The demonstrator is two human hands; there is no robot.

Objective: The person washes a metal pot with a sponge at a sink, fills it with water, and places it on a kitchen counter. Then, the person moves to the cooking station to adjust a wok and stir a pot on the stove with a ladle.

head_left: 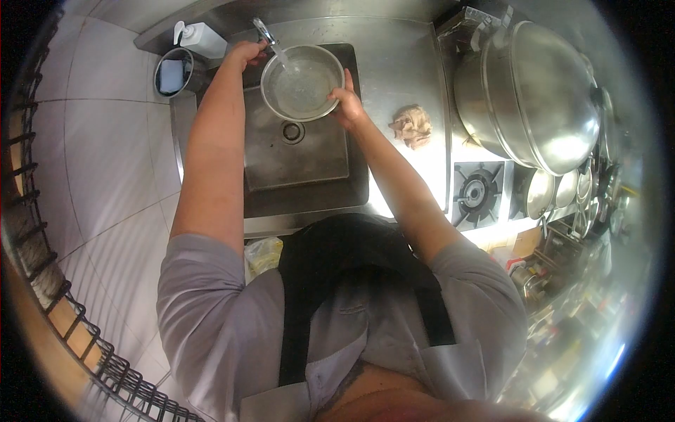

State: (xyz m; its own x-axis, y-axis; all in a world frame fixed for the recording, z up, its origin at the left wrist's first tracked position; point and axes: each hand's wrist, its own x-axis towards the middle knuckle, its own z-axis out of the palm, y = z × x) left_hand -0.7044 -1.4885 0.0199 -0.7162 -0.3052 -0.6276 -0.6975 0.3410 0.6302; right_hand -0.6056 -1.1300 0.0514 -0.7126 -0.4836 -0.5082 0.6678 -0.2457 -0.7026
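Observation:
My right hand point(348, 105) grips the right rim of a round metal bowl point(301, 115), thumb over the edge. The bowl is held over the sink point(302, 165) and has water in it. A stream of water runs into it from the chrome faucet point(263, 29). At the faucet's left side is my left hand point(247, 53), its fingers closed around a part of the tap that they mostly hide. Below the bowl the sink drain point(292, 131) shows.
A crumpled brown cloth point(412, 126) lies on the steel counter to the right. Beyond it are a gas burner point(478, 193) and a large metal pot point(527, 98). At left stand a white pump bottle point(204, 41) and a container point(171, 73) holding a blue sponge.

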